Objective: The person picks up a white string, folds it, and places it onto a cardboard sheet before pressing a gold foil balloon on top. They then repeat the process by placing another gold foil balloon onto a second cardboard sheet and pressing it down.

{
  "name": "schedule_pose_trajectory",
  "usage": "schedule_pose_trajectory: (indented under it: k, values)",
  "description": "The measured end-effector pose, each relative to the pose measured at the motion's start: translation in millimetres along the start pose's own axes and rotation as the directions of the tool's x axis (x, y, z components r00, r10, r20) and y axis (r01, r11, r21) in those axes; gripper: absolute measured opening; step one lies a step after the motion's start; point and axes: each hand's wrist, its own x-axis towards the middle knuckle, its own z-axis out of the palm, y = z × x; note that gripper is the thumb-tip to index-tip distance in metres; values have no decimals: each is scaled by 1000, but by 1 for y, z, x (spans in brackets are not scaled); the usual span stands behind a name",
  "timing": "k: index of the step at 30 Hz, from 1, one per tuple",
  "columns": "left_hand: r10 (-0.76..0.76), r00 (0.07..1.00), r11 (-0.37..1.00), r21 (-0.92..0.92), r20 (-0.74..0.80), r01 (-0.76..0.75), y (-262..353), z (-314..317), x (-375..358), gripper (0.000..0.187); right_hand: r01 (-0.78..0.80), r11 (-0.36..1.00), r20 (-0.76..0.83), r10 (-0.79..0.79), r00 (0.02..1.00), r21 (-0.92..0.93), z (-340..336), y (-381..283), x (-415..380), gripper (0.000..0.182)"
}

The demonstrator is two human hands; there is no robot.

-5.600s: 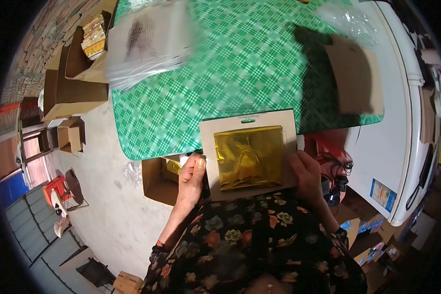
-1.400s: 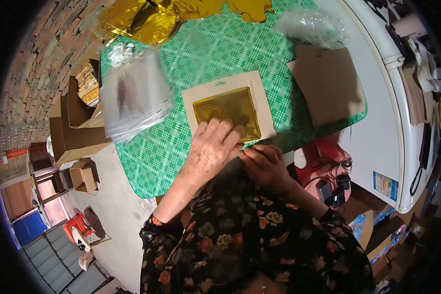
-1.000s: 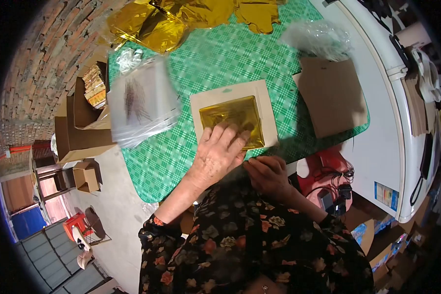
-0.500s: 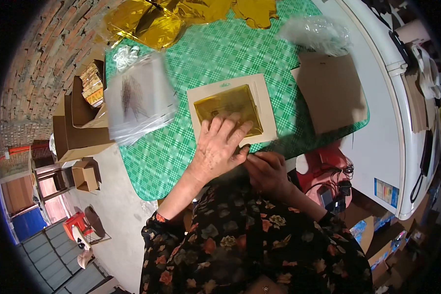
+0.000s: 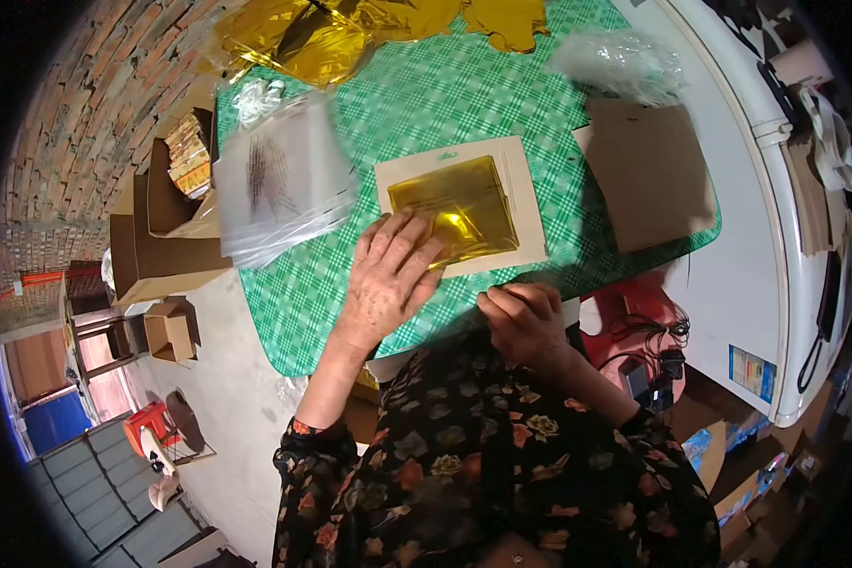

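Note:
A folded gold foil sheet [image 5: 464, 204] lies on a beige card [image 5: 530, 210] in the middle of the table, with a bright glint near its lower middle. My left hand [image 5: 388, 276] rests palm down, fingers stretched out over the lower left corner of the foil and card; nothing is gripped in it. At the table's near edge, just below the card, my right hand [image 5: 525, 320] is closed with its fingers curled in. Whatever those fingers hold, if anything, is hidden.
Clear plastic sleeves [image 5: 289, 180] are stacked at left, beside open cardboard boxes [image 5: 166, 256]. Loose gold foil [image 5: 303, 43] covers the far edge of the green checked tablecloth [image 5: 426, 95]. Brown cardboard sheets [image 5: 651, 180] and crumpled clear plastic [image 5: 625, 66] lie at right, near a white fridge [image 5: 729, 246].
My left hand has slid left and toward me, uncovering more of the foil. My right hand is now separated from it, slightly to the right. The view has shifted a little.

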Motion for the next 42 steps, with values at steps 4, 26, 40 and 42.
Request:
schedule_pose_trajectory:
  k: [4, 26, 40, 42]
  values:
    - [-59, 997, 998, -19, 50, 60, -2, -2, -10, 46, 28, 999, 49, -27, 998, -18, -3, 0, 4, 45]
    - [-298, 950, 924, -276, -91, 263, -4, -5, -21, 49, 41, 992, 255, -69, 964, 116, 19, -23, 49, 58]
    - [-368, 918, 905, -284, -147, 318, 4, 1, -24, 60, 138, 990, 280, -141, 950, 30, 25, -30, 65, 70]
    - [-382, 916, 896, -294, -126, 333, 4, -1, -25, 63, 146, 989, 263, -143, 954, 7, 30, -31, 65, 72]
